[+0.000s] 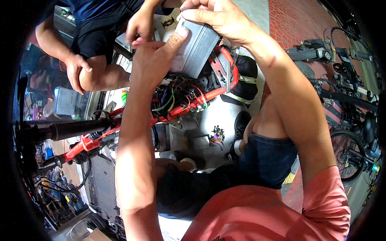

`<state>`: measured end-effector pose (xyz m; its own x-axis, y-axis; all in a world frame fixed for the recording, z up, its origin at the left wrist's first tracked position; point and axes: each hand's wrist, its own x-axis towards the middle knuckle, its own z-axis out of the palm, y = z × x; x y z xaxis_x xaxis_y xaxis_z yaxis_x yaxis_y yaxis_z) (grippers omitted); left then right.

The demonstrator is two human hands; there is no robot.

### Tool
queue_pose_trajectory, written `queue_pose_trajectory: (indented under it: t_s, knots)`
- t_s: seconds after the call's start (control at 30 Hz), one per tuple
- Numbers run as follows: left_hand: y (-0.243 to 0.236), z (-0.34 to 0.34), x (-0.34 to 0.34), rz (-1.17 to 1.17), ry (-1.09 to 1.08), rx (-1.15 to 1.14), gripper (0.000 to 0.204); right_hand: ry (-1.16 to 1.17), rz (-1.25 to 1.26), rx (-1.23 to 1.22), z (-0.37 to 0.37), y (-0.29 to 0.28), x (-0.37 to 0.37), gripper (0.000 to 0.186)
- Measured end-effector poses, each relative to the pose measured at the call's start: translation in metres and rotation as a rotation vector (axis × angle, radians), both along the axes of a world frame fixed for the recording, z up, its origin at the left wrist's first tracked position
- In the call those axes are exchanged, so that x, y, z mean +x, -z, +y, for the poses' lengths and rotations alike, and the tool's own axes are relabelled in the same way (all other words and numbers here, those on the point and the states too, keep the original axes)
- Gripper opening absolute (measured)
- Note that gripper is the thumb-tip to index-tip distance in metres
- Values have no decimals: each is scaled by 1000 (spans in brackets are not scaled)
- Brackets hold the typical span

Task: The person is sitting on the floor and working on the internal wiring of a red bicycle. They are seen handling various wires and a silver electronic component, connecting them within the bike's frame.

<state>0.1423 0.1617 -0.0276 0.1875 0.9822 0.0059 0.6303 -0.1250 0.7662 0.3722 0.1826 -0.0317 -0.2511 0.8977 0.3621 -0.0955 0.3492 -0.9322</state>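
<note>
Left hand (pixel 154 57) and right hand (pixel 225 21) grasp a grey, ribbed metal box (pixel 200 45) from opposite sides — probably for steadiness — at a red tubular frame's (pixel 212 94) far side.

Silver-grey rectangular metal box (pixel 199 50) shows fine parallel stripes; red tubular metal frame (pixel 215 94); black, yellow and green thin wires (pixel 168 99); coral-red short-sleeved cloth shirt (pixel 249 213); dark-blue cloth shorts (pixel 265 160); red floor (pixel 290 20) bears web-like pattern.

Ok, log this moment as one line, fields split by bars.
Left hand: holds ribbed grey box, left side | right hand: holds its upper end | close by: red frame, tangled wires | co-worker's hand: on knee
</note>
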Motion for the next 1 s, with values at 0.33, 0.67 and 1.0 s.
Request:
queue_pose_trajectory:
  t_s: [0.33, 0.67, 1.0]
  knots:
    - [10, -18, -12, -186, 196, -130, 62, 29, -52, -59, 0, 1, -3, 19]
    - [18, -23, -26, -452, 411, -409, 56, 127, -213, -209, 0, 2, -3, 27]
    - [23, -23, -27, -463, 409, -522, 68, 56, -159, -312, 8, 20, 7, 30]
